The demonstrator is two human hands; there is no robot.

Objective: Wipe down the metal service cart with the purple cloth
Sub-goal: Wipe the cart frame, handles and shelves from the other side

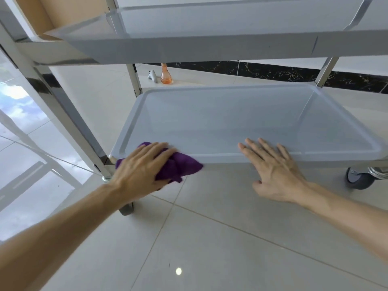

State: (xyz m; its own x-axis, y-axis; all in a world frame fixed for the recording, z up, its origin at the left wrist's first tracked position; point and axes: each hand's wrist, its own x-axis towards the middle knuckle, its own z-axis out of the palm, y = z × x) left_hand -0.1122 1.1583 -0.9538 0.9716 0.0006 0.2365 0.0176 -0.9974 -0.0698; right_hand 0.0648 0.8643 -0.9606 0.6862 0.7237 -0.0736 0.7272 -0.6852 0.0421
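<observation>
The metal service cart fills the view, and its bottom shelf (241, 122) is a shallow grey tray with a raised rim. A bunched purple cloth (180, 166) lies over the front left corner of that rim. My left hand (140, 169) lies on top of the cloth, thumb tucked under it, holding it against the front edge. To the right, my right hand (275, 173) is spread with straight fingers, fingertips reaching the shelf's front rim. It holds nothing.
An upper shelf (189, 45) of the cart overhangs the bottom one. Shiny upright posts (69, 122) stand at the corners, with caster wheels (360, 180) below. An orange bottle (166, 74) and a grey spray trigger (152, 76) sit on the tiled floor behind the cart.
</observation>
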